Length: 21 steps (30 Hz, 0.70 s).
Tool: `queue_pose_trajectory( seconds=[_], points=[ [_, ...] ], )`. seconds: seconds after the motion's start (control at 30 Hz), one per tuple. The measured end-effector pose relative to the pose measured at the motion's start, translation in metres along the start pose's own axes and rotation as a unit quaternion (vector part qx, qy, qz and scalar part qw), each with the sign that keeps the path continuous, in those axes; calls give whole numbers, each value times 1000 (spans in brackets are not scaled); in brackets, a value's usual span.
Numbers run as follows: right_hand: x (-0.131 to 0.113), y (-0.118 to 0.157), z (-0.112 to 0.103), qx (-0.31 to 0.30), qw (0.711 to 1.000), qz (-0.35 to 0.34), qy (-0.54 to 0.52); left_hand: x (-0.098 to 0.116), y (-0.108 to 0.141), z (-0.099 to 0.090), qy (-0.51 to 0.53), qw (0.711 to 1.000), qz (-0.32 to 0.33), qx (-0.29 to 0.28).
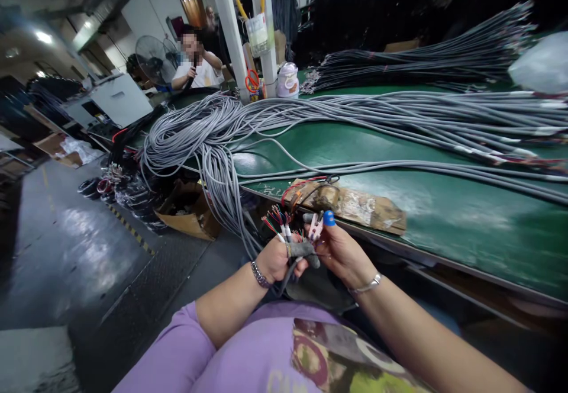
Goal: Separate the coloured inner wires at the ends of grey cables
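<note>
Green table (465, 227): edge just past hands, bare stretch beyond right hand (341, 251); grey floor (57, 233) clear to left. Grey cables (222, 180) drape over edge near left hand (281, 258), curled round cable ends (286, 233); right pinches pale clip-like tool (315, 227).

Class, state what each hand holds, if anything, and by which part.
The left hand grips grey cables near their coloured wire ends; the right hand holds a small pale pink item, gripped part unclear.

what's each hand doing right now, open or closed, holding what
Left hand: closed around grey cables with coloured wire ends.
Right hand: closed, pinching a small pale pink piece; exactly what it is can't be told.
</note>
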State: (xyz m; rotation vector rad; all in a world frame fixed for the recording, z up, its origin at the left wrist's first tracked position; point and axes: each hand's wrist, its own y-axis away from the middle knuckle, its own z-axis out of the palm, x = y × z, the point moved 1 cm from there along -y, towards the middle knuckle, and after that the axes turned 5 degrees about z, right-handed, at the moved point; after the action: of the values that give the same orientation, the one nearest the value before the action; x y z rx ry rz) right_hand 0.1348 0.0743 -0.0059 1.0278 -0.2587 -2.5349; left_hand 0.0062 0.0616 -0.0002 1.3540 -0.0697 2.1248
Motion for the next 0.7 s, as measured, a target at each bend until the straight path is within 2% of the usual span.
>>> queue_pose_trajectory(
  seconds=[0.17,0.3,0.5,0.7],
  points=[
    [2,1,-2,17,1000,-4,5,-2,1,0,-20,1000,-9,6],
    [0,6,-4,-5,1000,23,17,-3,6,0,-49,999,3,2],
    [-3,12,-7,-37,998,34,31,-8,21,4,-68,996,30,45],
    [-4,13,-4,-15,999,3,45,-8,26,16,-51,988,91,113]
  ],
)
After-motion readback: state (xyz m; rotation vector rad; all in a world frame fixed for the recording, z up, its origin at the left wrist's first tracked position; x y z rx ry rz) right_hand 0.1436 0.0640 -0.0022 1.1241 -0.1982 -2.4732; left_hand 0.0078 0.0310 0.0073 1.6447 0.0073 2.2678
